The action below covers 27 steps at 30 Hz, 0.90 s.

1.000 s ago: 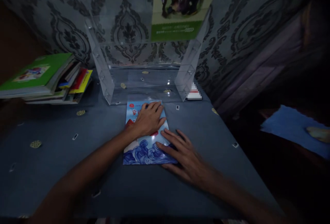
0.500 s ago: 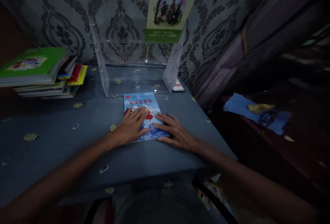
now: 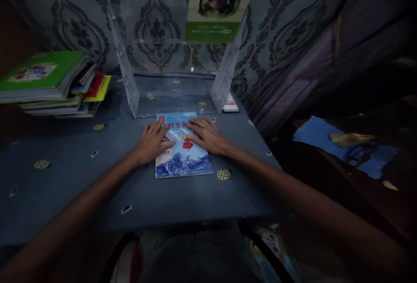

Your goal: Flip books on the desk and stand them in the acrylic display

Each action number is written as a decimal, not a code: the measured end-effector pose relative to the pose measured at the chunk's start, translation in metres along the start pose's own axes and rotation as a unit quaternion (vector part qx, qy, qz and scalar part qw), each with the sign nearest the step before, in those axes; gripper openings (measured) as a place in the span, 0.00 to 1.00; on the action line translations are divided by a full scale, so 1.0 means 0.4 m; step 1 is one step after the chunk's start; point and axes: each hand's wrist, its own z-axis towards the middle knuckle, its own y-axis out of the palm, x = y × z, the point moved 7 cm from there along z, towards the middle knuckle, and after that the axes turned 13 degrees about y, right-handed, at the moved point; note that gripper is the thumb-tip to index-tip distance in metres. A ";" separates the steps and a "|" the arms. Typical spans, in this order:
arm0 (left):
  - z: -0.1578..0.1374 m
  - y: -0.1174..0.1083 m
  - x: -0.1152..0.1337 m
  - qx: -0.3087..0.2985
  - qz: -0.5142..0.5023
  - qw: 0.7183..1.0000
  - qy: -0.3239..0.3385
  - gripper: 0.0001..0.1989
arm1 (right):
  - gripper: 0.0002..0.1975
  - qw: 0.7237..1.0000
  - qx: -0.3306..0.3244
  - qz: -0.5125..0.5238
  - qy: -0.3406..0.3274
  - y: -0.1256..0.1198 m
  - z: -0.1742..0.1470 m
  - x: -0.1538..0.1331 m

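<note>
A thin blue children's book [image 3: 182, 161] lies flat on the table, its cover showing red lettering, a figure in red and dark blue waves. My left hand [image 3: 153, 143] rests on the book's left edge with its fingers stretched over the upper cover. On the opposite side, my right hand [image 3: 208, 135] lies across the upper right edge, fingers spread and covering part of the title. Neither hand is closed around the book. Just behind it stands a clear acrylic stand [image 3: 130, 87], apart from both hands.
A stack of books [image 3: 42, 74] with a green one on top sits at the left. The tablecloth [image 3: 97, 187] is dark blue-grey with small patterns. A green-edged booklet [image 3: 211, 31] stands upright on the acrylic stand. To the right, a blue cloth [image 3: 319, 131] lies on a dark surface.
My left hand has slid left to the book's edge. My right hand has moved up from the lower right to the title area, uncovering the waves. The view has shifted slightly.
</note>
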 end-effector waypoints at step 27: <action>-0.003 0.000 -0.048 0.064 0.015 0.994 -0.087 0.32 | 0.40 0.998 -0.015 0.009 -0.052 0.027 -0.205 -0.006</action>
